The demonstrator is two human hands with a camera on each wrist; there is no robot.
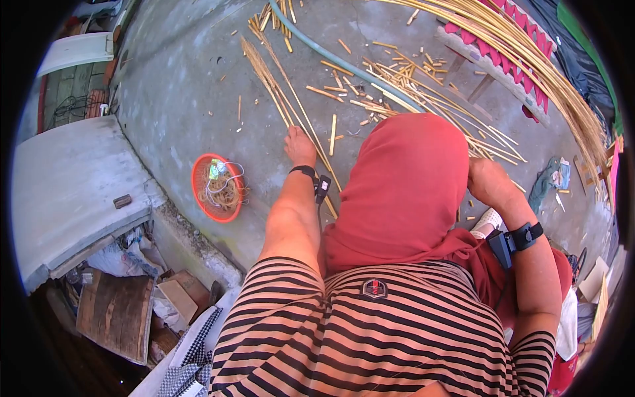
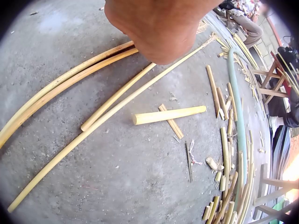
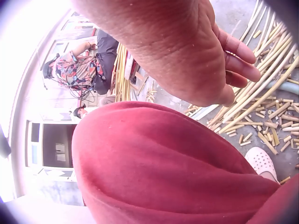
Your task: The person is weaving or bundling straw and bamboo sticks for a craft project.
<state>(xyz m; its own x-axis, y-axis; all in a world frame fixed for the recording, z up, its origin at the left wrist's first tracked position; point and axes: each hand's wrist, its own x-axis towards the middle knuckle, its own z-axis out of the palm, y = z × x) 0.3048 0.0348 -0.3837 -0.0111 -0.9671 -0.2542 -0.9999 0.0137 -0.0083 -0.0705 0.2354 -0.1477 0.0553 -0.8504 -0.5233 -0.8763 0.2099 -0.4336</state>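
Observation:
My left hand (image 1: 301, 147) reaches down to the floor beside my knee and grips thin stalks (image 1: 270, 83) with brushy far ends. In the left wrist view, two curved stalks (image 2: 70, 81) run into the hand (image 2: 156, 30), whose fingers are hidden. A long straight stalk (image 2: 107, 115) passes just below it, and a short thick piece (image 2: 170, 114) lies to its right. My right hand (image 1: 489, 180) hovers by the red-clothed knee (image 1: 413, 178), fingers loosely bent. In the right wrist view those fingers (image 3: 240, 63) hold nothing.
An orange basket (image 1: 196, 182) with string inside stands at left. Cut stalk pieces lie around a pale green hose (image 1: 317, 49). Long stalks (image 1: 522, 59) rest over a low bench (image 1: 493, 73) at upper right. Another person (image 3: 77, 67) sits farther off. A concrete ledge (image 1: 73, 178) borders the left.

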